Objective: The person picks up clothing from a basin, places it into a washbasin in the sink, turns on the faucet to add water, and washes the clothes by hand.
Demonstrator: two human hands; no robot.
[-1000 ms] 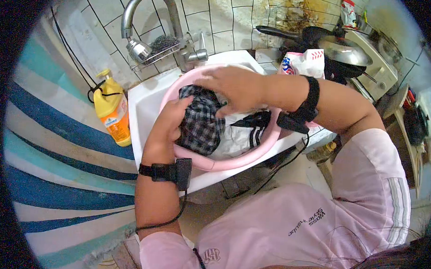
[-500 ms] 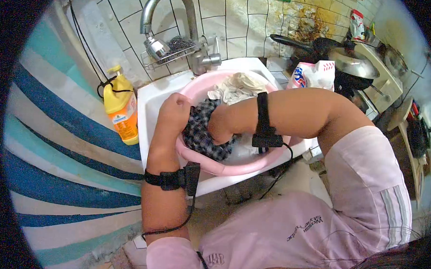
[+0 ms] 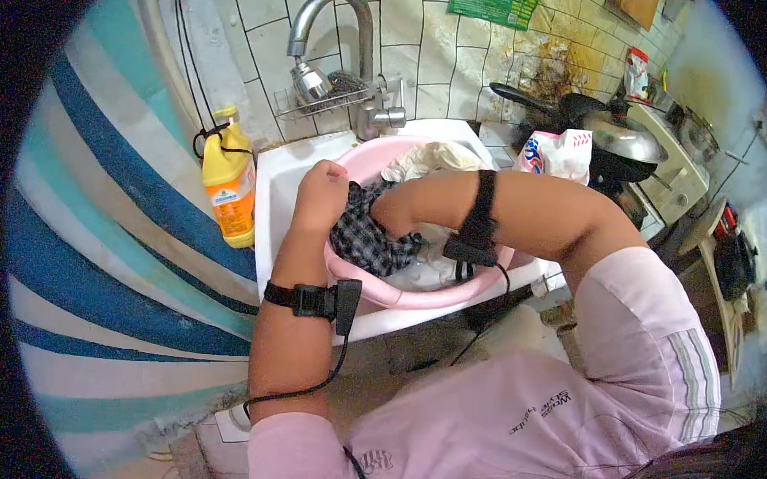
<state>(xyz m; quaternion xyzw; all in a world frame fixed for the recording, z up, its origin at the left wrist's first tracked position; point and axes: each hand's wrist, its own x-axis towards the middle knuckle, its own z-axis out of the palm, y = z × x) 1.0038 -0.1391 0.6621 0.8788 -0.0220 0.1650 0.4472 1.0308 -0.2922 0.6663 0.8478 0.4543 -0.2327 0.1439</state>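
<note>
A dark checkered cloth [image 3: 371, 239] lies bunched at the left side of a pink basin [image 3: 373, 291], partly in cloudy water. My left hand [image 3: 322, 193] is closed at the basin's left rim, gripping the cloth's edge. Bent sharply at the wrist, my right hand [image 3: 393, 213] is closed on the middle of the same cloth, its fingertips hidden in the folds. Behind the hands, a cream cloth [image 3: 433, 159] is heaped against the far rim. More whitish fabric [image 3: 425, 266] shows in the water below my right forearm.
The basin sits in a white sink [image 3: 277, 181] beneath a metal faucet [image 3: 366, 53]. A yellow bottle [image 3: 229, 183] hangs at left by a cord. To the right stand a white packet [image 3: 564, 155] and a lidded pan [image 3: 623, 138]. Cables run from both forearm straps.
The camera has tilted, so more of the wall shows. My right hand shifts slightly on the checkered cloth, and more whitish fabric shows beside it. Both hands stay at the cloth.
</note>
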